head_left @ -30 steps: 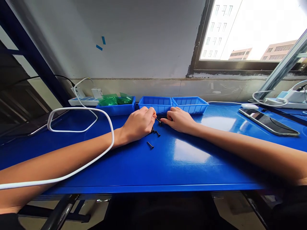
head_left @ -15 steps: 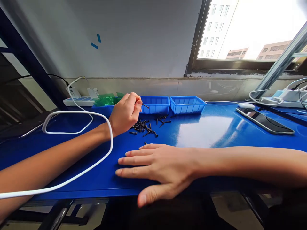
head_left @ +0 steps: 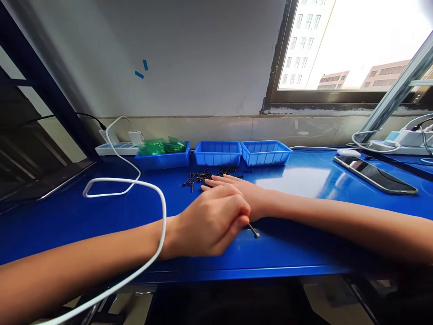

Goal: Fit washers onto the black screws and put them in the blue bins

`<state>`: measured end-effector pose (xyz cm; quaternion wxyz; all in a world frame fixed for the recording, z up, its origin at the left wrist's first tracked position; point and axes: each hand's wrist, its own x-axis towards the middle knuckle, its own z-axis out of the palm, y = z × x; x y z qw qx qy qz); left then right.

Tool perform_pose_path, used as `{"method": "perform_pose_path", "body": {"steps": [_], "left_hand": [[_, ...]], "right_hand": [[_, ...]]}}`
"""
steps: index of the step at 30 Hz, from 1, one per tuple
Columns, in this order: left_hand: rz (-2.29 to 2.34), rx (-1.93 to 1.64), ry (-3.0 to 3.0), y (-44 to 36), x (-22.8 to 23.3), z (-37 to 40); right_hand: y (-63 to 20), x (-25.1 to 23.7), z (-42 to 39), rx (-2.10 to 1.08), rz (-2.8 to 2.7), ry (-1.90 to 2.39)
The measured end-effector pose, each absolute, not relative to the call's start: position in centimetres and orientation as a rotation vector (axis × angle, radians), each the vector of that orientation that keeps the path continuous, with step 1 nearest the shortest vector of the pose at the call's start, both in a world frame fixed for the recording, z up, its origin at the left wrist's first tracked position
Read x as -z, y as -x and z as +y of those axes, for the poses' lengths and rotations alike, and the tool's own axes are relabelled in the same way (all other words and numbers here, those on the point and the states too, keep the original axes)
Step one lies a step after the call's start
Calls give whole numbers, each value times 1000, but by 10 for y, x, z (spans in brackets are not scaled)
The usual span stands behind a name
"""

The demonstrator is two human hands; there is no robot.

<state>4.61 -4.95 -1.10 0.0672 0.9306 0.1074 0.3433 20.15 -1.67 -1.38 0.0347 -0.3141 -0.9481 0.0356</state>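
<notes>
My left hand (head_left: 209, 221) is closed in a pinch on a dark screw (head_left: 254, 231), whose head end sticks out to the right above the table's front part. Behind it lies my right hand (head_left: 252, 192), palm down with fingers stretched, partly covered by my left hand. Its fingertips reach the near side of a loose pile of black screws (head_left: 199, 176). In front of my left wrist passes a white cable (head_left: 164, 216).
Along the wall stand a blue bin with green plastic bags (head_left: 155, 147) in it, a middle blue bin (head_left: 218, 159) and a right blue bin (head_left: 267, 158). A phone (head_left: 375, 175) lies at the right. Power strips (head_left: 117, 149) with cables sit at the back.
My left hand has come down and to the right from beside the bins, holding the screw. My right hand has slid forward to the screw pile, fingers still stretched.
</notes>
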Motion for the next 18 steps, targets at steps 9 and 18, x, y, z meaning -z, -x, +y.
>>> {"method": "perform_pose_path", "body": {"steps": [9,18], "left_hand": [[125,-1037,-2674,-50,13,-82],[-71,-1094,-2890,-51,20,-59]], "right_hand": [[-178,16,-11,67,-3062,378],[-174,23,20,448,-2825,711]]}}
